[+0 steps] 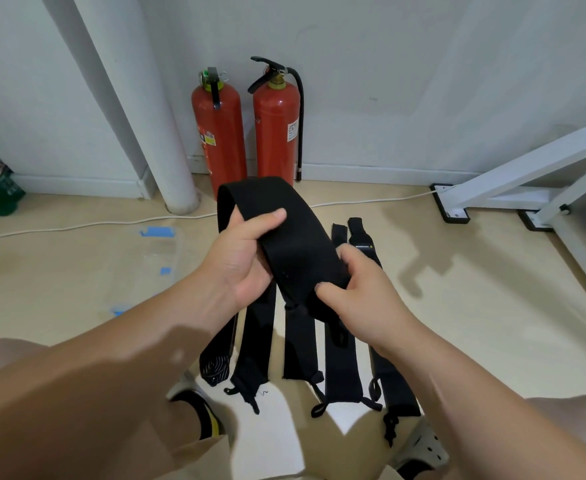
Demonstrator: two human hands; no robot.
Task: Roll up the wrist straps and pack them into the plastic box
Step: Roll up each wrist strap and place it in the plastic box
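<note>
I hold one black wrist strap (284, 223) up in front of me, bent into a loop at its far end. My left hand (246, 258) grips its middle, thumb on top. Lower down, my right hand (357, 292) pinches the near end of the same strap. Several more black wrist straps (340, 362) lie flat side by side on the floor under my hands, thumb loops toward me. The clear plastic box (146, 268) with blue clips sits on the floor to the left, hard to make out.
Two red fire extinguishers (246, 133) stand against the wall ahead, next to a white pipe (153, 133). A white cable (77, 225) runs across the floor. A white table frame (526, 188) stands at the right. My knees and feet frame the bottom.
</note>
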